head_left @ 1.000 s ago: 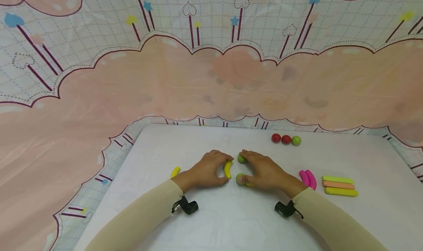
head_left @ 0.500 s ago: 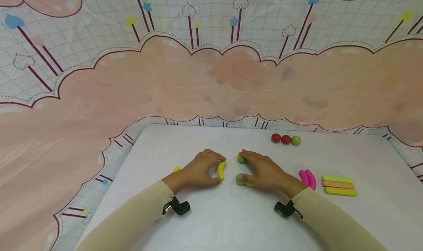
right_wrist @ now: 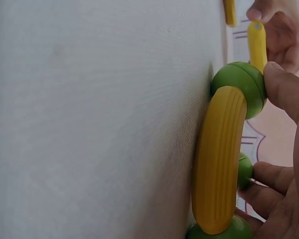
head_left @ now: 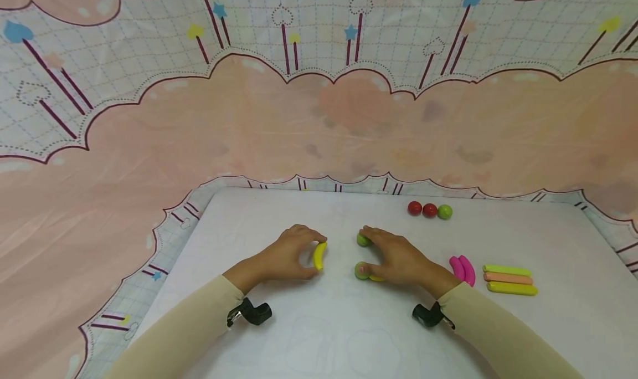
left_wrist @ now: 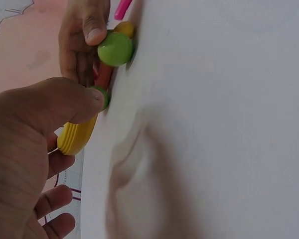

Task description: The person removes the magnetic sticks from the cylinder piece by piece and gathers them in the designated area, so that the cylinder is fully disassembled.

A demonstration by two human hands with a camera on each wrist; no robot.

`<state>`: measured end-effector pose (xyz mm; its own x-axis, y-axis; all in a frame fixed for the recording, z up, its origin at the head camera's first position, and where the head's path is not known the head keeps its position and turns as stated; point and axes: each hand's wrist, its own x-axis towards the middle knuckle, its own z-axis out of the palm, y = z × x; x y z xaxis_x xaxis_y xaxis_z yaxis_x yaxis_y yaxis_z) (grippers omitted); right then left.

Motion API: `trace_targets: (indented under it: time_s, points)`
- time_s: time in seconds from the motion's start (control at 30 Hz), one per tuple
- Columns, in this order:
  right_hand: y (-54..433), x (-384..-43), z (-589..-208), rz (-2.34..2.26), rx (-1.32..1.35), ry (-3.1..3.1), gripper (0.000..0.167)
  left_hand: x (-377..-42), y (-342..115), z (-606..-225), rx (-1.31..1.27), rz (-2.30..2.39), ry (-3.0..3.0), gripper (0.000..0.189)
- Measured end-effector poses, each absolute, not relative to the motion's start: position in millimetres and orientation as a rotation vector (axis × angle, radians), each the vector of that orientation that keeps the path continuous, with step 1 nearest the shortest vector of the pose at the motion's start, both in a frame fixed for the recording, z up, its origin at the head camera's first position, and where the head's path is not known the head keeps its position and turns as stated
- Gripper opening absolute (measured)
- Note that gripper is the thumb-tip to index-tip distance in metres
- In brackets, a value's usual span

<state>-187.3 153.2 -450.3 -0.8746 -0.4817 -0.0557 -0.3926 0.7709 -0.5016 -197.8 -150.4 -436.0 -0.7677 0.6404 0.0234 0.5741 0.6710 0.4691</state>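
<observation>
Between thumb and fingertips, my left hand [head_left: 289, 255] pinches a yellow curved stick [head_left: 319, 255], which has ridges along one face in the left wrist view. To its right, my right hand [head_left: 399, 258] grips a ball-and-stick piece, its thumb on the near green ball [head_left: 361, 271] and its fingertips at the far green ball [head_left: 363, 239]. A red stick [left_wrist: 103, 75] shows between balls in the left wrist view. Another ridged yellow stick [right_wrist: 219, 159] runs from one green ball to another in the right wrist view. A gap separates the two hands.
On the white table [head_left: 319, 329], two red balls [head_left: 422, 209] and a green ball [head_left: 445, 211] line up at the back. Two pink curved sticks [head_left: 462, 270] and several straight sticks [head_left: 508, 280] lie to the right. A loose yellow stick [right_wrist: 230, 11] lies beyond my left hand.
My left hand has moved left with the yellow curved stick, away from the green balls, and its arm now covers the loose yellow stick in the head view. My right hand has stayed put.
</observation>
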Motion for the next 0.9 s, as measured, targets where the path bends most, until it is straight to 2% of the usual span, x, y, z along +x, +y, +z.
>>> trace_targets:
  time_s: [0.3,0.9]
  points:
    - [155.2,-186.1,-449.5,-0.762,-0.763,2.795,0.091,-192.9,-169.2,-428.7,0.928,0.745,2.732,0.064]
    - [155.5,-185.7,-451.6,-0.782,-0.731,2.785,0.093,-187.4,-207.2,-425.2,0.815,0.727,2.766,0.065]
